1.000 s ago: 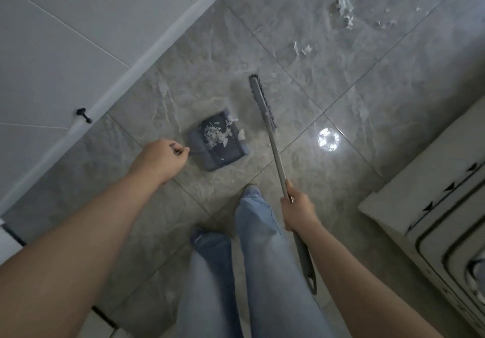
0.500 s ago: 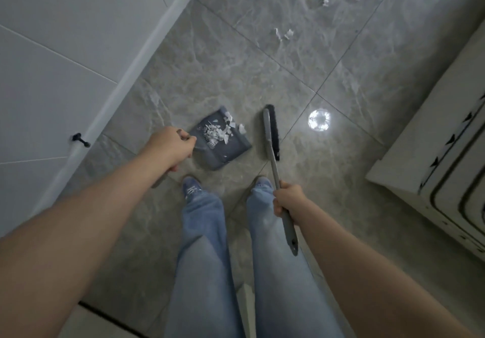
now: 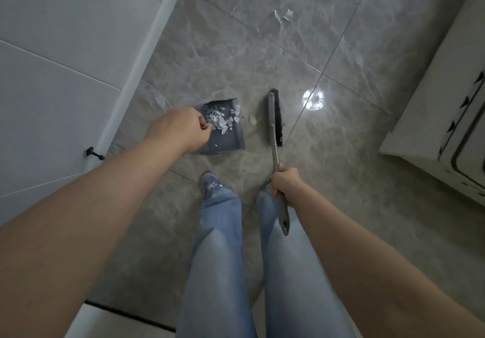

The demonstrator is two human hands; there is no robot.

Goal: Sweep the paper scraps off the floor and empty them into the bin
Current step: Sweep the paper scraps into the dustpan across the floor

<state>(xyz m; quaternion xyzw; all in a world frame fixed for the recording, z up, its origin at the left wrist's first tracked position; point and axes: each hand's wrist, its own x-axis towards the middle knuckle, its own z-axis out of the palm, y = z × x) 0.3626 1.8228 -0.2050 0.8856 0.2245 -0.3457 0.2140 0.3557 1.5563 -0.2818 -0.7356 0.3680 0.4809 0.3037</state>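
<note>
Left hand [image 3: 181, 130] curls round the dustpan [image 3: 225, 138] handle; right hand [image 3: 284, 180] grips the brush [image 3: 275, 117]. Paper scraps [image 3: 282, 16] at twelve o'clock remain; tilting could spill the panful.

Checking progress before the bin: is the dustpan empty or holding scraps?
Holding scraps: white paper scraps lie piled inside the dustpan.

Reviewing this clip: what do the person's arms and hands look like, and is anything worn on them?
Both forearms are bare, with no sleeves in view. The left hand and right hand wear no gloves, and no watch, ring or bracelet shows. Below them, light blue jeans cover the legs.
</note>
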